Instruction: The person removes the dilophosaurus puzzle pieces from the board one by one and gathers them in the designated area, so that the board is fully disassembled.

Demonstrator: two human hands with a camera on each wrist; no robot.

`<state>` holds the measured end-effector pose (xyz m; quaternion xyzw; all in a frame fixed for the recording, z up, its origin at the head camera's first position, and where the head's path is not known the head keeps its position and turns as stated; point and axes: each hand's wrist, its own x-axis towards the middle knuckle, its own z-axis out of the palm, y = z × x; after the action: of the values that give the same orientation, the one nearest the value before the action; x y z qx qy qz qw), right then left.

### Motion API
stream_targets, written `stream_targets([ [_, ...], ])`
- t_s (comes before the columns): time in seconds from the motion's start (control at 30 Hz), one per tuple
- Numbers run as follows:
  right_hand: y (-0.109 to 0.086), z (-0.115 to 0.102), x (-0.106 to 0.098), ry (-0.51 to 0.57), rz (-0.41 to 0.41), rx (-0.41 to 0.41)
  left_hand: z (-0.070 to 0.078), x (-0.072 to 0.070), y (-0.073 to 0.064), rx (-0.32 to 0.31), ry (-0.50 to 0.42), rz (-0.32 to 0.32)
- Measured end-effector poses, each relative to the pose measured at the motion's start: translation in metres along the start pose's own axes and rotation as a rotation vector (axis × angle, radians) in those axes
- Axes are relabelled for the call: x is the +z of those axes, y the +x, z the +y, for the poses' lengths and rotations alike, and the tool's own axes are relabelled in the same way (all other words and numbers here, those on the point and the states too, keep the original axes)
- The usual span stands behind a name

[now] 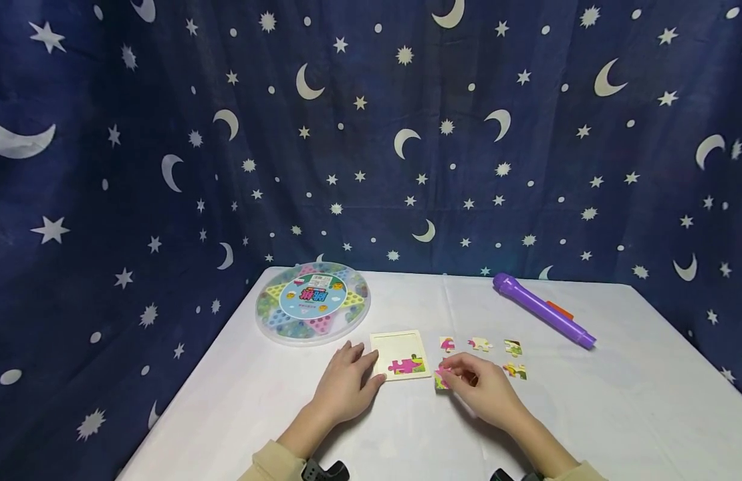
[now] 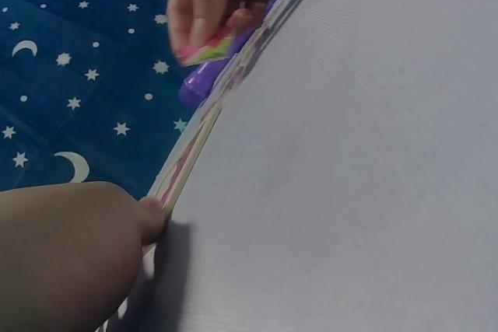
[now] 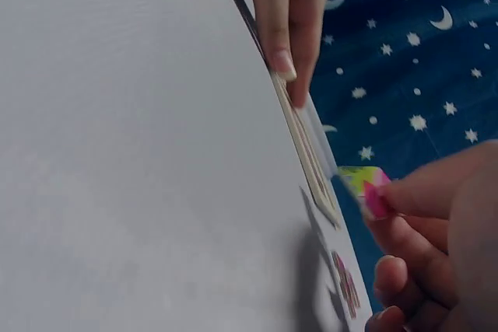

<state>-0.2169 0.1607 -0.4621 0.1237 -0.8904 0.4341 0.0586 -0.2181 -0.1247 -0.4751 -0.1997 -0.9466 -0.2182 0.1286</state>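
Note:
Between thumb and fingers, my right hand [image 1: 486, 391] pinches a pink and green puzzle piece [image 1: 441, 381]. The right wrist view shows this piece [image 3: 367, 190] raised off the table and tilted. My left hand [image 1: 347, 384] rests at the left side of a shallow square puzzle tray [image 1: 395, 344], its thumb and fingers touching the edge. Inside the tray, along the bottom right, lies a joined pink and yellow-green section [image 1: 407, 365]. More loose pieces lie right of the tray, among them a pink one [image 1: 446, 344], a cream one [image 1: 480, 344] and a green one [image 1: 513, 347].
At the back left sits a round Chinese checkers box [image 1: 313, 300] with a clear lid. A purple microphone-shaped toy [image 1: 542, 307] with an orange part lies at the back right. The white table [image 1: 636, 401] meets a dark blue moon-and-star curtain [image 1: 371, 167].

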Motion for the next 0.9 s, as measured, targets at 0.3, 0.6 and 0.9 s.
stream_targets([
  [0.3,-0.005,0.01,-0.016,-0.056,-0.136,-0.004,-0.001,0.0,-0.002,0.0,0.006,-0.019],
  [0.6,-0.006,0.016,-0.026,-0.094,-0.174,-0.086,0.0,0.0,-0.002,0.031,0.024,-0.012],
  [0.9,-0.005,0.018,-0.026,-0.178,-0.167,-0.071,-0.001,0.002,-0.002,0.042,0.045,-0.006],
])
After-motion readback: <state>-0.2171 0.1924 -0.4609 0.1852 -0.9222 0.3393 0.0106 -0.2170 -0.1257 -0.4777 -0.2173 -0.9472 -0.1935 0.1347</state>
